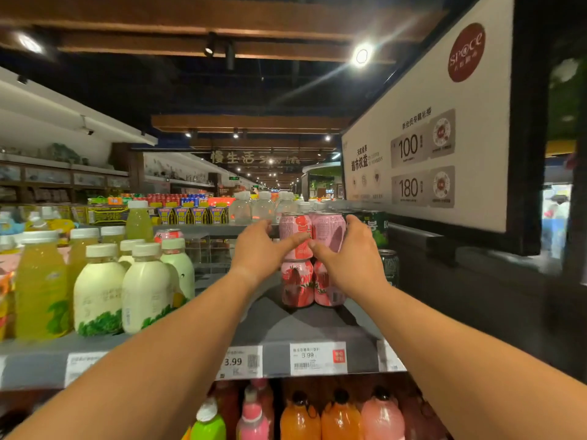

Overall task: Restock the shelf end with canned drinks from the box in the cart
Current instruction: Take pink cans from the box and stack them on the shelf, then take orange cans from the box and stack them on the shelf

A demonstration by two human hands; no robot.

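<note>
Two pink strawberry cans (297, 282) stand side by side on the grey top shelf (286, 331), and two more pink cans are stacked on them. My left hand (262, 247) grips the upper left can (293, 230), thumb across its front. Around the upper right can (328, 228) my right hand (347, 254) is wrapped from the right side. The box and the cart are out of view.
Green cans (379, 231) stand just right of the pink stack. White and yellow juice bottles (98, 290) fill the shelf's left part. Price tags (317, 358) line the shelf edge, with coloured bottles (341, 414) below. A large sign board (428, 144) hangs close on the right.
</note>
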